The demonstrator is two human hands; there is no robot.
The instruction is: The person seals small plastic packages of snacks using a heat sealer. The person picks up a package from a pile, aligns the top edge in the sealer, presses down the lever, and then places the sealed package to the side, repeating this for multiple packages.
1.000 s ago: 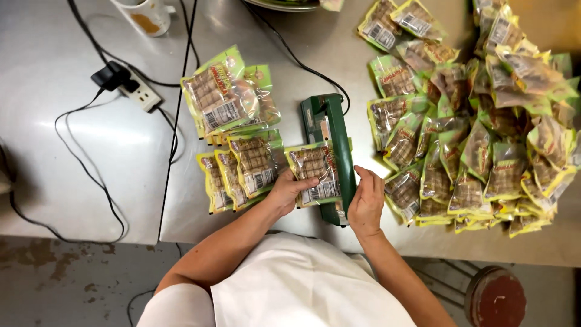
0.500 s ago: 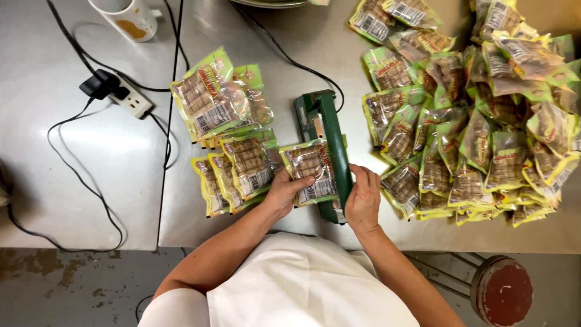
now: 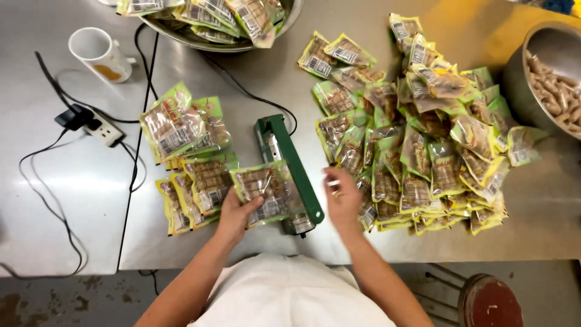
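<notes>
pouch: clear-and-green snack pouch (image 3: 261, 192) is lying on the desk (image 3: 91, 181), its right edge sitting at the green heat sealer (image 3: 289, 172)
left hand: left hand (image 3: 235, 213) is pinching the pouch's lower left corner, fingers closed on it
right hand: right hand (image 3: 343, 200) is hovering just right of the sealer, fingers loosely spread, holding nothing
handling: probably light, crinkly, slippery film; lumpy filling shifting inside, so gripping the flat corner or edge looks best
nearby: sealed stack (image 3: 192, 157) is lying left, big pouch pile (image 3: 423, 133) right

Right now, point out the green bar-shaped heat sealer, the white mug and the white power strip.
green bar-shaped heat sealer (image 3: 295, 165), head view, on its long arm
white mug (image 3: 97, 53), head view, on its outer wall
white power strip (image 3: 105, 130), head view, on its top face
</notes>
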